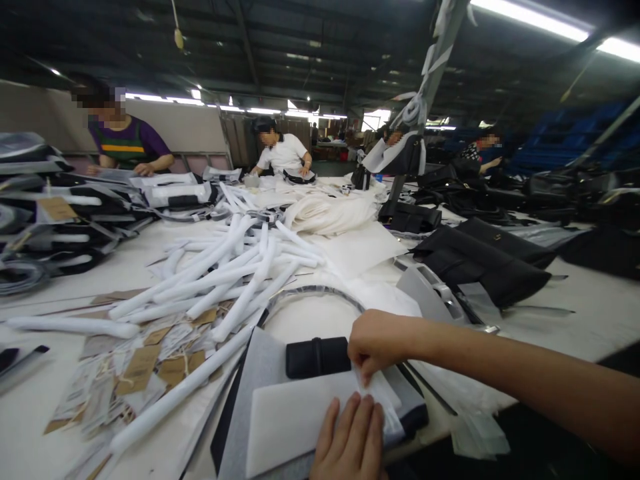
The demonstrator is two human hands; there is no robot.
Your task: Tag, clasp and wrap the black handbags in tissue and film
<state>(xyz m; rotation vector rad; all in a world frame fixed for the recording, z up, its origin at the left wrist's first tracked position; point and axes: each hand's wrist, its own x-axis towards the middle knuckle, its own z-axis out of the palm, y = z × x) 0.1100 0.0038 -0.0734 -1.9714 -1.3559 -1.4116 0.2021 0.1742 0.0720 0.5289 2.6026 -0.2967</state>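
My left hand [349, 437] lies with fingers stretched over a white foam sheet [295, 413] and the edge of a translucent wrapping sheet [387, 393]. My right hand [383, 340] is closed, its fingertips pointing down at that wrapping sheet; what they pinch is hidden. Under the foam lies a black bag [417, 417], mostly covered by pale tissue paper [265, 353]. A black flap with a strap [317, 358] shows above the foam, beside my right hand. The bag's wrapped handle [320, 291] arches away from me.
White padded tubes [240, 267] and brown tags [143, 367] are heaped on the left. Black bags [485, 263] lie on the right, near a grey tape dispenser [435, 293]. White sheets [335, 213] are piled ahead. Co-workers [285, 153] stand across the table.
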